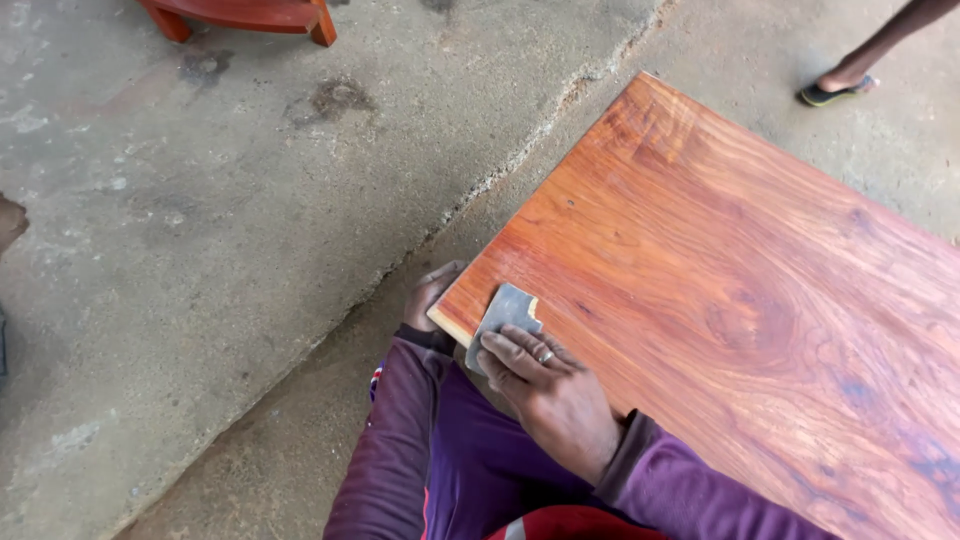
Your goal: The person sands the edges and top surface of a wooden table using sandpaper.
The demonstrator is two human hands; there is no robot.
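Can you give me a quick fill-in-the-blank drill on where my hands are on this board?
1. The right hand presses a grey sheet of ____ onto the reddish polished wooden board.
2. The left hand grips the board's near ____.
3. A finger of the right hand wears a ____.
4. The board stands over a ____ floor.

Missing words: sandpaper; corner; ring; concrete

Your right hand (550, 390) lies flat, fingers (510, 352) extended, lower centre of frame. Your left hand (430, 292) curls, just left of it.
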